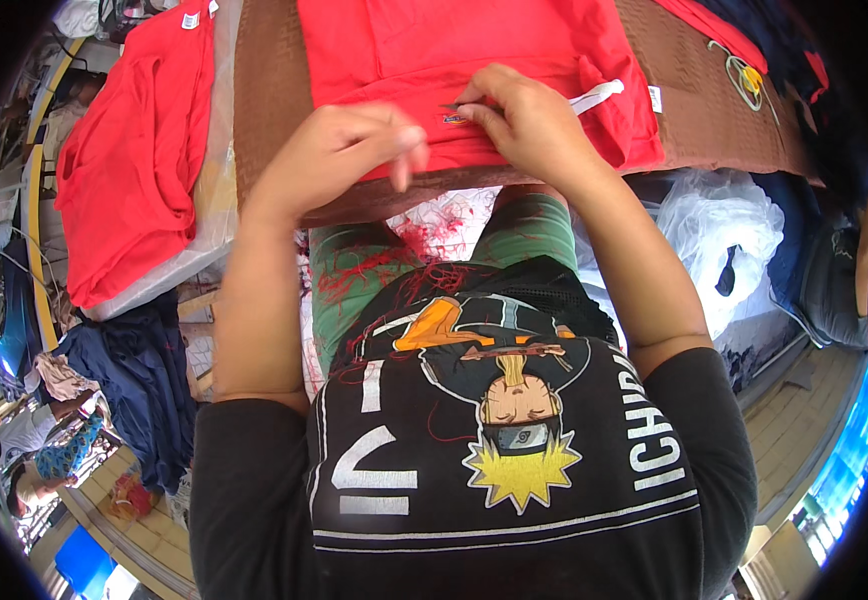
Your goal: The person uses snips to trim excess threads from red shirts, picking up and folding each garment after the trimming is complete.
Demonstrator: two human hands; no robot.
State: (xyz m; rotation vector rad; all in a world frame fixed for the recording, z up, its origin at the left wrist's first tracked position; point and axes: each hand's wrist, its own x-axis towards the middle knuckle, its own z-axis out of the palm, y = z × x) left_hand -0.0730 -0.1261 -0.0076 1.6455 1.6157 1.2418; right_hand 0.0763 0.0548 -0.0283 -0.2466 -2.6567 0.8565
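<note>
A red garment (394, 50) lies spread on the brown padded table in front of me. A small dark woven label (454, 119) sits on it near its lower edge. My right hand (524, 115) rests on the garment beside the label, thumb and forefinger pinched on a small dark pointed tool (457, 106). Too little of this tool shows to tell its kind. My left hand (354, 150) hovers over the garment's near edge, its fingers bent and smeared by motion. To the right of my right hand, a narrow white strip (596, 96) lies on the red cloth.
The brown padded table (269, 110) ends just above my lap. Another red garment (139, 160) hangs at the left, above dark blue cloth (139, 370). Clear plastic bags (719, 240) are at the right. Yellow-and-white cord (747, 80) lies at the table's far right. Red threads (434, 235) litter my lap.
</note>
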